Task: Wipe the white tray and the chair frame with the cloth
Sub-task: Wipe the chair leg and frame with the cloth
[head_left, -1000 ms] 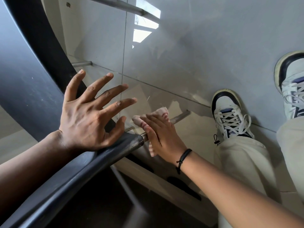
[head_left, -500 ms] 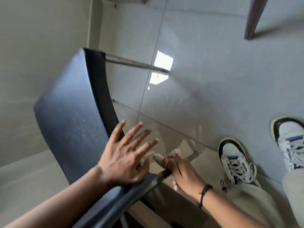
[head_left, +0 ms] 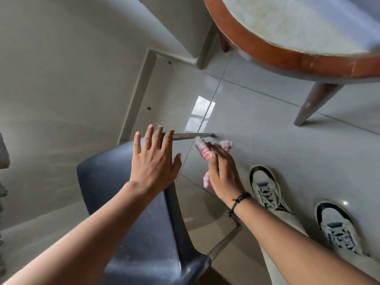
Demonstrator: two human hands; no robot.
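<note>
A dark grey plastic chair (head_left: pixel 115 182) lies tipped over below me, its thin metal frame legs (head_left: pixel 191 136) sticking out over the floor. My left hand (head_left: pixel 153 161) rests flat on the seat's upper edge with fingers spread and holds nothing. My right hand (head_left: pixel 221 171) is closed around a pink and white cloth (head_left: pixel 202 151), just right of the seat edge and below the far metal leg. A second frame bar (head_left: pixel 224 241) shows lower down under my right forearm. No white tray is in view.
A round table (head_left: pixel 298 56) with a brown wooden rim stands at the upper right, one leg (head_left: pixel 314 103) reaching the glossy tiled floor. My two sneakers (head_left: pixel 267 188) stand right of the chair. A pale wall runs along the left.
The view has pulled back and up, bringing the round table into sight. My right hand with the cloth has come off the near frame bar and sits higher, close to the far leg.
</note>
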